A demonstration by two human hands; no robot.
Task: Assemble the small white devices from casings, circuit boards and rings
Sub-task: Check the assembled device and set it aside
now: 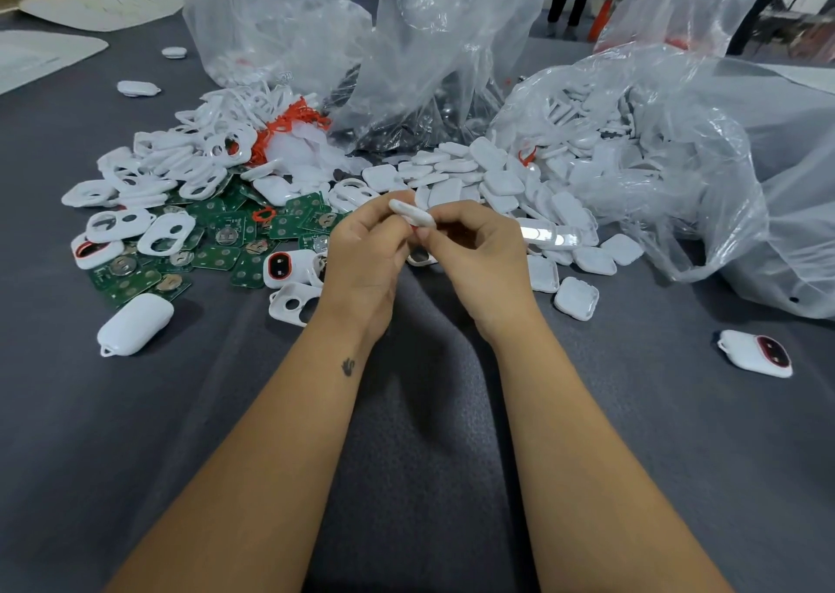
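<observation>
At a grey cloth-covered bench [135,434], both hands pinch one small white plastic casing [412,213].
Left hand [366,258] and right hand [479,253] share the grip; few finished white devices [755,352] lie out, green circuit boards [217,253] heaped.

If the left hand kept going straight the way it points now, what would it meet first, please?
Probably the pile of white back covers just beyond the casing that the left hand and right hand hold together; depth is hard to judge.

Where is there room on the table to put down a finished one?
Bare grey cloth lies between the right hand and the finished device. More lies below the closed casing. Beyond the hands, circuit boards and white covers crowd everything.
</observation>
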